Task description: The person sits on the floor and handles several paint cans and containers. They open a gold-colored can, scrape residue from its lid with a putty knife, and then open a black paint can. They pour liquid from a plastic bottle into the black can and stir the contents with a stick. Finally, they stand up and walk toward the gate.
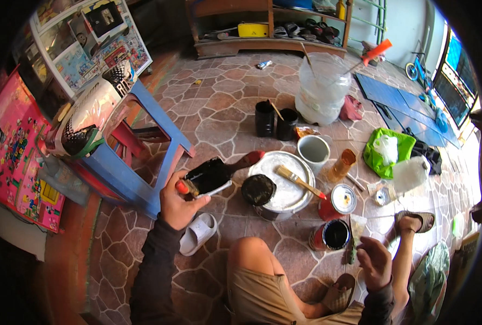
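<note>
My left hand (180, 205) is closed round a paint-blackened tray (205, 176), held up above the floor. A dark red handle (249, 159) reaches right from the tray, and a small red tip shows by my thumb. My right hand (374, 262) hovers beside a can of black paint (335, 235), its fingers loosely bent and apart, with nothing visible in them. Between the hands stands a white-lidded bucket (284, 203). Across its top lie a flat paintbrush (300, 182) with a red-tipped handle and a round black-smeared lid (258, 190). A red can (338, 201) stands right of the bucket.
Beyond the bucket are a grey pot (313, 150), two black cups (264, 120) and a large clear plastic jug (321, 89). A blue stool (159, 122) stands at left. Slippers (198, 234) lie below the tray. A green bag (384, 153) and blue panels (400, 105) are at right.
</note>
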